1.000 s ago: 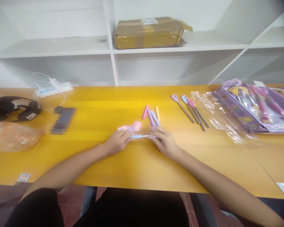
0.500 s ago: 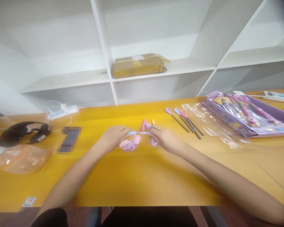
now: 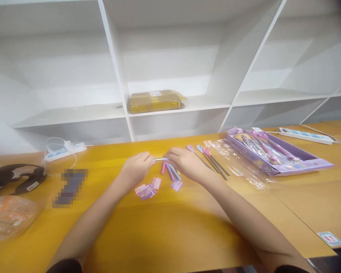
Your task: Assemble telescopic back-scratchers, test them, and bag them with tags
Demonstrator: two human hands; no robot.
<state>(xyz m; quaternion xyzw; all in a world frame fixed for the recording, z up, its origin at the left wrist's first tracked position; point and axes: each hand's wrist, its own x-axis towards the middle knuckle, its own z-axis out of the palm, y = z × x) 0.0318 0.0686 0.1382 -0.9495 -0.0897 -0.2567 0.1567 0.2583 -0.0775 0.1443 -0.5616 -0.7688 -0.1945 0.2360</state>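
Observation:
A thin metal rod (image 3: 159, 159) spans the small gap between my two hands, with a bit of light blue near the right fingers. Its left end is in the closed fingers of my left hand (image 3: 136, 167). My right hand (image 3: 183, 163) pinches the other end, which its fingers hide. Just below the right fingers lie coloured tubes: a pink tube (image 3: 163, 167), a purple tube (image 3: 169, 171) and a blue tube (image 3: 175, 173), with a little yellow beside them. Small printed cards (image 3: 147, 191) lie nearer me, one purple card (image 3: 176, 185) apart from the others.
Hand-shaped back scratchers (image 3: 213, 159) lie right of my hands, beside clear plastic wrapping (image 3: 235, 163). Beyond is a purple box (image 3: 272, 151) of wrapped ones. Power strips (image 3: 64, 151), a blurred-out dark object (image 3: 71, 188), a black neck pillow (image 3: 17, 178) and an orange-printed bag (image 3: 13, 218) are also on the table.
My view has tilted up and turned right. The light blue handle that showed at my left fingers no longer shows there; bare metal does. More of the tubes beneath my right hand is visible.

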